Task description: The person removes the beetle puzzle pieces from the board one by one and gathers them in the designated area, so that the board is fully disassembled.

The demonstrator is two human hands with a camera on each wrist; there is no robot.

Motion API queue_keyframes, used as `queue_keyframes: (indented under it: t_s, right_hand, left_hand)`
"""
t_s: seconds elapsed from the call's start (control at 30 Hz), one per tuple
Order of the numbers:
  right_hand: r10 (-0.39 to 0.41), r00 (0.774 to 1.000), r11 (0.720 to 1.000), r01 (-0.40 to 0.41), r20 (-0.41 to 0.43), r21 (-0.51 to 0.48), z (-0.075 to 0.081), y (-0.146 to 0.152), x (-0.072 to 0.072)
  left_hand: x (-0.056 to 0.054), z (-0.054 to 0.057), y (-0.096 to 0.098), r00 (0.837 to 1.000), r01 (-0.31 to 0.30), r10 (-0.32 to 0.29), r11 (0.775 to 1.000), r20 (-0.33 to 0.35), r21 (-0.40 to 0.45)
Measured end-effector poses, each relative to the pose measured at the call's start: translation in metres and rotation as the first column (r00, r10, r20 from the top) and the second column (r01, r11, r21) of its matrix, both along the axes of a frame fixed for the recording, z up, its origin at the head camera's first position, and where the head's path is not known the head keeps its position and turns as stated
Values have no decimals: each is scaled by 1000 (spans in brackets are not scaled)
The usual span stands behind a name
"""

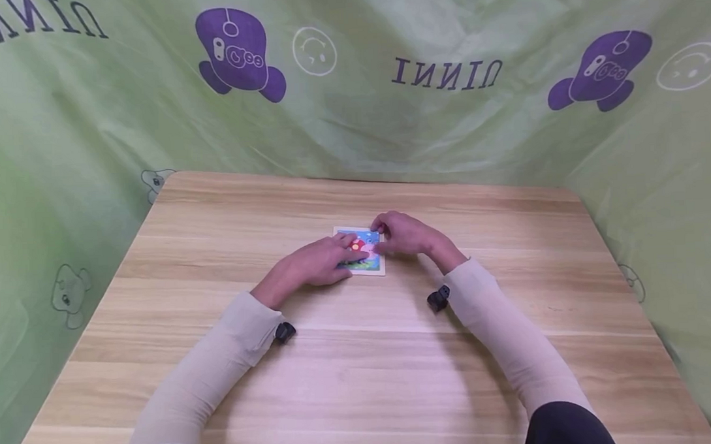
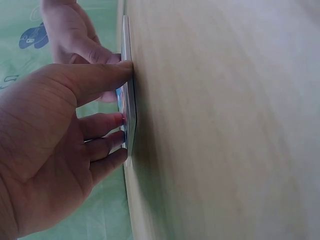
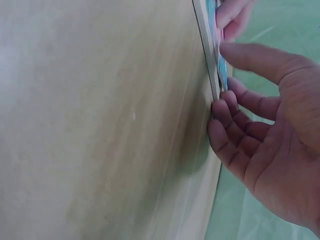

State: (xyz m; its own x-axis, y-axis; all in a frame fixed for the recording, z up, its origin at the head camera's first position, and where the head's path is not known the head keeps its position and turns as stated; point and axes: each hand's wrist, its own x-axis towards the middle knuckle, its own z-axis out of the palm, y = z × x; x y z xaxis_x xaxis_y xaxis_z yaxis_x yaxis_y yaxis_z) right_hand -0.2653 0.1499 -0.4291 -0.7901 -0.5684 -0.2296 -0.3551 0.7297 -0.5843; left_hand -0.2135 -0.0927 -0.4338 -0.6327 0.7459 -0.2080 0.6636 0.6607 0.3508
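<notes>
A small square picture puzzle (image 1: 369, 273) with a pale frame lies flat on the table, its face blue with red, pink and green parts. My left hand (image 1: 320, 261) reaches over its left side; the fingertips touch the picture and the thumb (image 2: 107, 77) rests on the near rim. At the puzzle's right edge is my right hand (image 1: 410, 234), thumb and fingers bent around a thin puzzle piece (image 3: 223, 79) that tilts up from the frame in the right wrist view. The fingers hide much of the picture.
The wood-grain table (image 1: 349, 379) extends around the puzzle on all sides. A green curtain (image 1: 352, 137) with purple cartoon prints hangs behind the table and along both sides. Small black cameras (image 1: 285, 333) sit at both sleeve cuffs.
</notes>
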Motion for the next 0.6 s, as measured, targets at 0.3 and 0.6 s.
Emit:
queue_keyframes:
  t_s: [0.3, 0.6]
  right_hand:
    - [-16, 1000, 999, 16, 3, -38, -1, 1, -1]
    - [-24, 1000, 999, 23, -19, -32, -4, -1, -1]
  left_hand:
    - [1, 1, 1, 1000, 10, -10, 1000, -2, 18]
    - [1, 3, 2, 1000, 2, -2, 1000, -3, 16]
